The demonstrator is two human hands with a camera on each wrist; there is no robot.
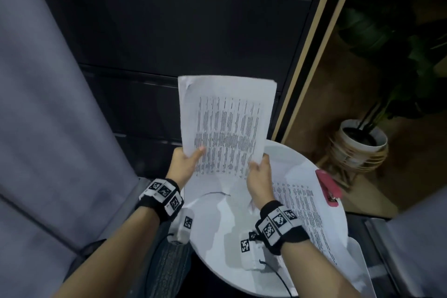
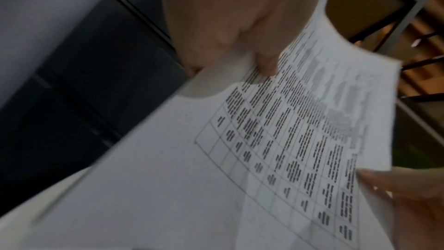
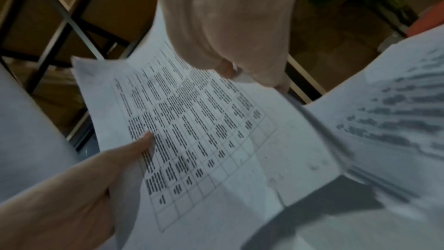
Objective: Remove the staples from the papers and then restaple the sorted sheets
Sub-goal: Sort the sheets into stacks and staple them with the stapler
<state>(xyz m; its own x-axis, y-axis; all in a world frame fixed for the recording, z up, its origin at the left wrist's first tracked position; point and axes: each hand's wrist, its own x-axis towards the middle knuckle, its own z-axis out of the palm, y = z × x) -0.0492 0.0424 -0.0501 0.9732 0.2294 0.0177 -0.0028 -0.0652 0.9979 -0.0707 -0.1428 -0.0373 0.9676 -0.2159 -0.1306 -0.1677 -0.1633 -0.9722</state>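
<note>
The held sheets (image 1: 226, 123) stand lifted above the round table (image 1: 217, 232), long axis running away from the person, the dog-eared top-left corner farthest out. Each hand pinches a near corner — left hand (image 1: 185, 164) at the bottom-left, right hand (image 1: 260, 176) at the bottom-right. The red stapler (image 1: 329, 187) lies on the second paper stack (image 1: 304, 213) to the right, so the right hand is nearer it — likely the one to reach.

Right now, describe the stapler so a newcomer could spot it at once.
Start at the round white table low in the head view, then go to its far right edge, past the printed sheets lying flat. The stapler rests there, the only red thing among white paper, and neither of the hands touches it.
</note>
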